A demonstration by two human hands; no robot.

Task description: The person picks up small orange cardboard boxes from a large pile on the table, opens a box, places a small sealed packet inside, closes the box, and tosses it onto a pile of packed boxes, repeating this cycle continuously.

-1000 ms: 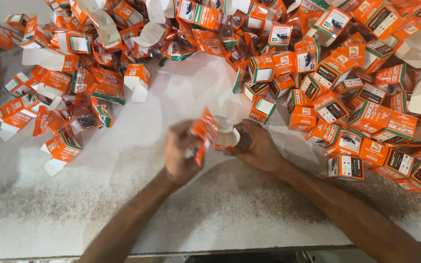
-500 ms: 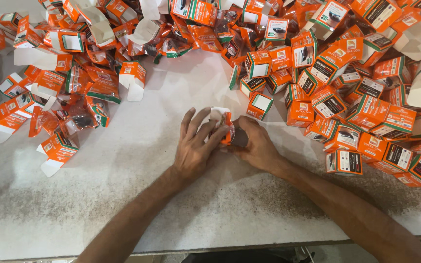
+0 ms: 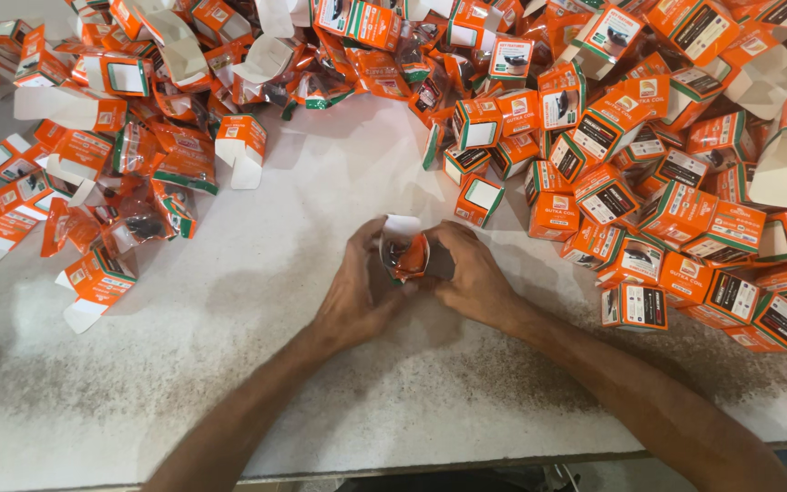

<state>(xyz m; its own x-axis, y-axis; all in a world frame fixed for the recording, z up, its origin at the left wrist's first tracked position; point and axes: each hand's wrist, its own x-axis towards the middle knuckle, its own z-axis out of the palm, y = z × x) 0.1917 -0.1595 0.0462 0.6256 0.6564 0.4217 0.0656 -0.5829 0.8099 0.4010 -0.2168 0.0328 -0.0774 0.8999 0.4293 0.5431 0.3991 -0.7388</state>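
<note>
Both hands meet near the middle of the white speckled desk, closed around one small orange carton. The left hand wraps the carton's left side with its fingers curled up and over, and the right hand presses against its right side, thumb and fingers bent inward. The carton stands between the palms with its white top flap open and sticking up away from the person; a dark item shows inside the opening, but what it is cannot be made out. Both forearms come in from the bottom edge, the right one slanting in from the lower right corner. To the right of the hands lies a dense heap of closed boxes, orange with dark and white panels, the nearest of them just beside the right hand's knuckles. One box with a white face sits just above the right hand, apart from it. Along the top and left of the desk sprawls a looser pile of flat and half-folded cartons, many with white flaps hanging open. One open carton lies by itself at the left, well apart from the left hand.
</note>
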